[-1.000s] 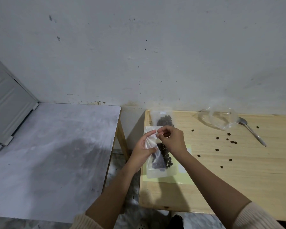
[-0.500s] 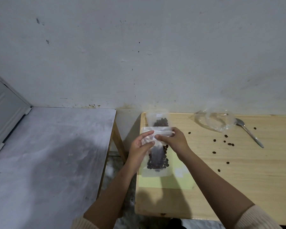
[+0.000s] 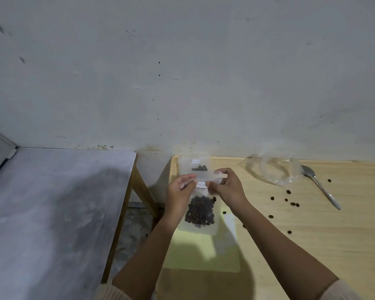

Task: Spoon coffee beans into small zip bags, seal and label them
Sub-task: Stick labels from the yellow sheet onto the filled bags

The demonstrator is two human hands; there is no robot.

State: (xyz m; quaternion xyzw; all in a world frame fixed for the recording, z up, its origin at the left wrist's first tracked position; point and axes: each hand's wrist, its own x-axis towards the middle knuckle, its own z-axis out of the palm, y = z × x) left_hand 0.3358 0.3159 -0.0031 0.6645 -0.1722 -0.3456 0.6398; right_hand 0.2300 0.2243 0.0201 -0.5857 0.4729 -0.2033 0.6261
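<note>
A small zip bag [image 3: 200,210] of coffee beans hangs above the table [image 3: 312,245], its top pinched between left hand [image 3: 179,192] and right hand [image 3: 227,188]. An uneven press could leave the seal gapped, spilling beans.

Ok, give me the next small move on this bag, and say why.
Probably slide both thumbs outward over the label to press it flat. The left hand and right hand pinch the bag just under its top, the label lies between them, and the beans sit low. Whether the zip is shut I cannot tell.
</note>
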